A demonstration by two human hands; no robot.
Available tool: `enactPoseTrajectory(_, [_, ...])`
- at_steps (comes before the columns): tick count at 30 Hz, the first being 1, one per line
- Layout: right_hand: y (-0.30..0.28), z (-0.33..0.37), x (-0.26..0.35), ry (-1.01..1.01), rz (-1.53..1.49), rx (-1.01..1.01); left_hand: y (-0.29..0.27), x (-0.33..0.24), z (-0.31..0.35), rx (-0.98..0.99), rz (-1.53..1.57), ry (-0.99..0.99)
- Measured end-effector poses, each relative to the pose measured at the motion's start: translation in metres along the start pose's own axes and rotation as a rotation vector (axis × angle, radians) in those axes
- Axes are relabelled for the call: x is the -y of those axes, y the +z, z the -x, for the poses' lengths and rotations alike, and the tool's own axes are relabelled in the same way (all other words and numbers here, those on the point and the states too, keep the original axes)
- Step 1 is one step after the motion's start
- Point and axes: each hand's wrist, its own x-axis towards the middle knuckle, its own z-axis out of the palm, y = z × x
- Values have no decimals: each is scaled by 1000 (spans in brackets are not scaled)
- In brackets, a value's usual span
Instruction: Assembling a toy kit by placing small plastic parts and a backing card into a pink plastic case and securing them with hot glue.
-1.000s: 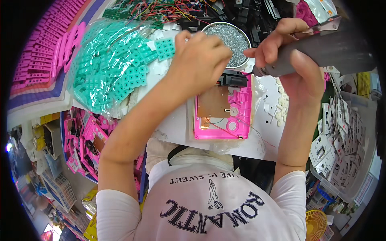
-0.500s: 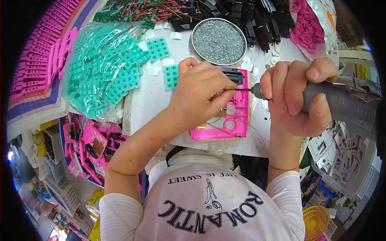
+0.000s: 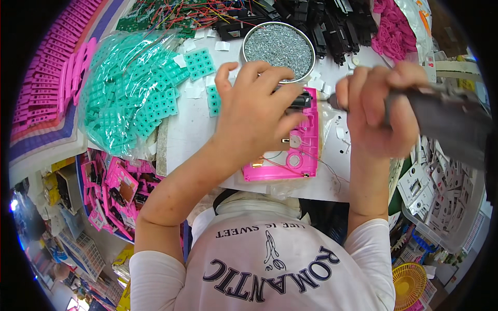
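Note:
A pink plastic housing (image 3: 307,155) lies on the white work surface in front of me, with thin wires and a round opening in its lower part. Near its top edge sits a black part (image 3: 303,100). My left hand (image 3: 251,111) is over the housing, its fingers spread and curved near the black part; it covers much of the housing's left side. My right hand (image 3: 381,111), smeared by motion, is wrapped round a grey electric screwdriver (image 3: 446,124) held to the right of the housing. The screwdriver's tip points left, apart from the housing.
Behind my left hand stands a round tin of small screws (image 3: 280,49). A clear bag of turquoise keypads (image 3: 129,93) lies at the left. Black parts (image 3: 332,26), green circuit boards (image 3: 155,15) and pink pieces (image 3: 397,31) fill the back. Bins (image 3: 122,192) (image 3: 441,207) flank me.
The screwdriver has drawn back to the right, away from the housing. My left fingers have let go of the pinch at its tip and spread apart.

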Motion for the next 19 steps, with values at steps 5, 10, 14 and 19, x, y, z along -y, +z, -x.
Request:
enactPoseTrajectory(5, [-11, 2, -28, 104, 121, -156, 10, 15, 14, 137, -68, 28])
enactPoseTrajectory(10, [-16, 6, -44, 171, 1, -140, 11, 14, 16, 143, -63, 13])
enactPoseTrajectory(14, [-11, 8, -41, 242, 144, -172, 9, 18, 14, 200, -53, 29])
enactPoseTrajectory(19, [-13, 0, -36, 310, 324, -116, 19, 17, -5, 264, 2, 57])
